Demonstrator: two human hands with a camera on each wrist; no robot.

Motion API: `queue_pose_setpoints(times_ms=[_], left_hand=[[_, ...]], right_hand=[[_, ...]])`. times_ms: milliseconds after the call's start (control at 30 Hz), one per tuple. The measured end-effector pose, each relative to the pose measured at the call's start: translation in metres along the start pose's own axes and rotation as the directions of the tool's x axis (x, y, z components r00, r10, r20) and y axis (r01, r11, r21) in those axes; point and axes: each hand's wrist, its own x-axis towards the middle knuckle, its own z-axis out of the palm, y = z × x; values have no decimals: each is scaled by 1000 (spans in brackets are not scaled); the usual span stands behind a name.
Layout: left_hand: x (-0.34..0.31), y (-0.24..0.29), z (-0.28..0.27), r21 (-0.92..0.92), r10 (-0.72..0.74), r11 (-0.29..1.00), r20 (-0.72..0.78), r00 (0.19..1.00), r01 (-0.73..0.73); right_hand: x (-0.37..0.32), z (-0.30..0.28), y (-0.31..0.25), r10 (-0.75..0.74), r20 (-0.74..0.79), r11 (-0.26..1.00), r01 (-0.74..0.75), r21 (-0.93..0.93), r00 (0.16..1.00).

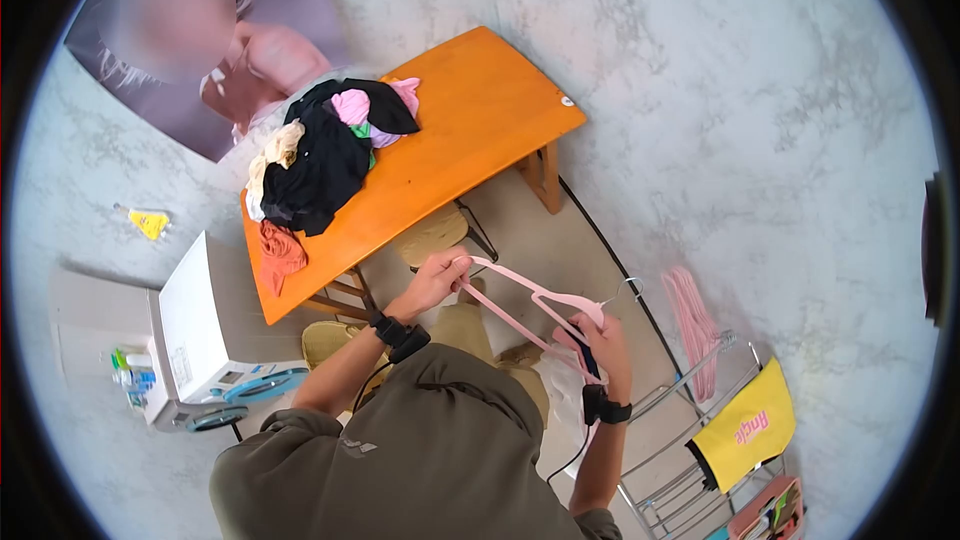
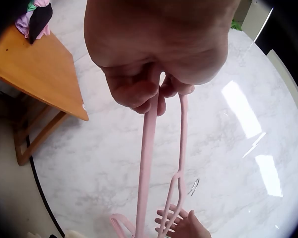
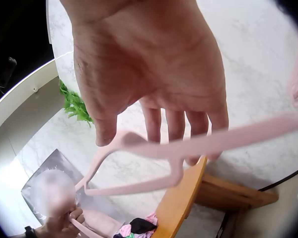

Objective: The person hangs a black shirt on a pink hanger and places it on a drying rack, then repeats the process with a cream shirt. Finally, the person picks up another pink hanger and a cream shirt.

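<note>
A pink clothes hanger is held up in front of the body, its metal hook toward the right. My left hand grips one end of it, fingers curled round the pink plastic in the left wrist view. The right hand is at the hook side of the hanger. Seen from the right wrist, its fingers are extended behind the hanger's bar, with the thumb at the near side. The left wrist view shows this right hand with fingers spread beside the hanger.
An orange table bears a pile of clothes, mostly black. Several pink hangers hang at the right by a metal rack with a yellow bag. A white washing machine stands at left; a stool is under the table.
</note>
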Motion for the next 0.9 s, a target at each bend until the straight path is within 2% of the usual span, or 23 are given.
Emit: queue_pose_setpoints(times_ms=[33, 67, 100, 167, 200, 333, 400, 433, 533, 633, 700, 733, 800, 833, 900], left_hand=[[2, 0, -4, 24, 18, 1000, -27, 999, -17], [5, -1, -8, 47, 37, 998, -56, 998, -35], [6, -4, -14, 37, 41, 999, -77, 996, -38], [6, -10, -30, 16, -72, 997, -102, 992, 74], [6, -14, -37, 5, -70, 997, -126, 990, 71], [0, -40, -75, -78, -72, 995, -219, 973, 56], [-1, -59, -105, -110, -87, 992, -259, 962, 60], [-1, -70, -125, -77, -76, 996, -325, 943, 54], [5, -107, -196, 109, -24, 989, -535, 844, 98], [19, -122, -295, 264, 113, 960, -668, 735, 92], [34, -165, -375, 368, 244, 927, -733, 635, 69], [36, -151, -397, 205, 97, 971, -809, 580, 123], [46, -163, -445, 206, 86, 958, -871, 485, 199], [52, -166, -464, 195, 59, 948, -885, 462, 253], [67, -181, -498, 282, 114, 912, -872, 476, 298]], right_hand=[[2, 5, -2, 56, 49, 997, -59, 50, 997], [4, 11, 7, -11, 64, 1000, 11, -6, 998], [7, 17, 17, -14, 82, 1000, 15, -22, 997], [14, 29, 30, 80, 132, 995, -87, 49, 988], [18, 37, 29, 78, 173, 992, -93, 83, 982], [36, 75, 1, 150, 283, 968, -199, 150, 947], [51, 95, -17, 175, 302, 971, -214, 104, 937], [58, 105, -26, 196, 312, 971, -228, 72, 930], [85, 135, -38, 188, 322, 971, -224, 79, 928], [106, 166, -55, 203, 302, 969, -235, 74, 931], [115, 179, -63, 190, 290, 980, -199, 3, 938], [118, 185, -63, 212, 285, 976, -219, -8, 935], [121, 196, -61, 207, 262, 978, -210, -18, 942], [122, 200, -58, 199, 242, 979, -203, -9, 950], [122, 206, -59, 255, 214, 967, -253, -34, 943]])
